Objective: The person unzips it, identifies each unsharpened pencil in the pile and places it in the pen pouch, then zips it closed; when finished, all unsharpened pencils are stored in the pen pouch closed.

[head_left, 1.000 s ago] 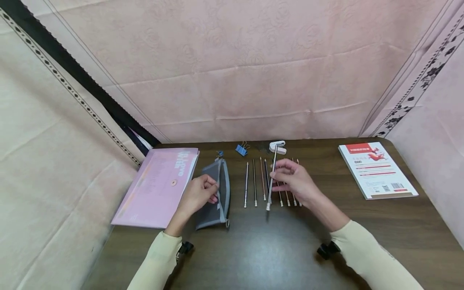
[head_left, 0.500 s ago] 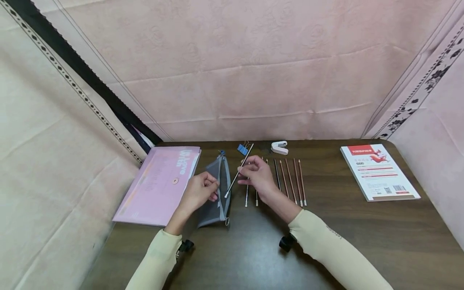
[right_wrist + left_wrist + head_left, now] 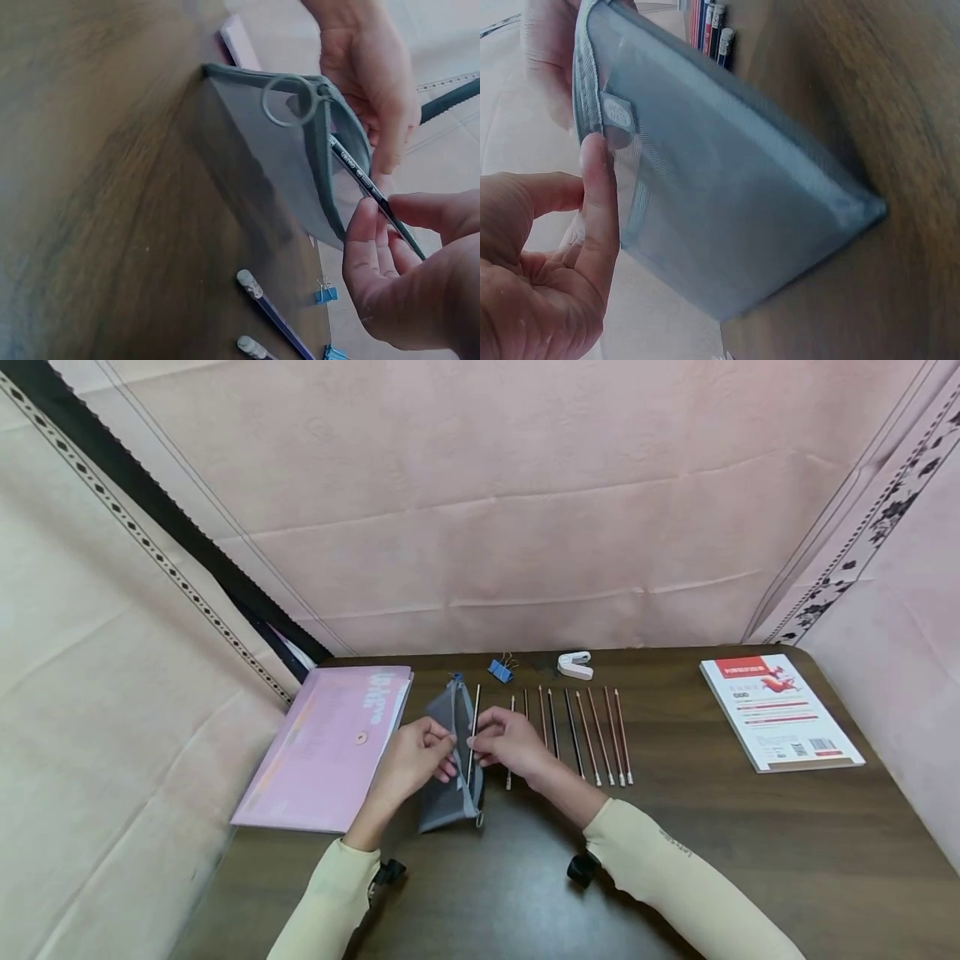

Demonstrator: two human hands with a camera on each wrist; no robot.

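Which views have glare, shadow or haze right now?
Head: a pale glare patch low on the table; left wrist: hazy and washed out, the pouch low in contrast, dark shadow beside it on the table; right wrist: also hazy, with the pouch's shadow on the table, though printing shows on the held pencil.

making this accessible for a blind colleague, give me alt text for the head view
A person's right-hand grip holds a pencil at the open mouth of a gray pouch, while the left-hand grip pinches the pouch's rim. More pencils lie in a row on the brown table, between a pink folder and a book.
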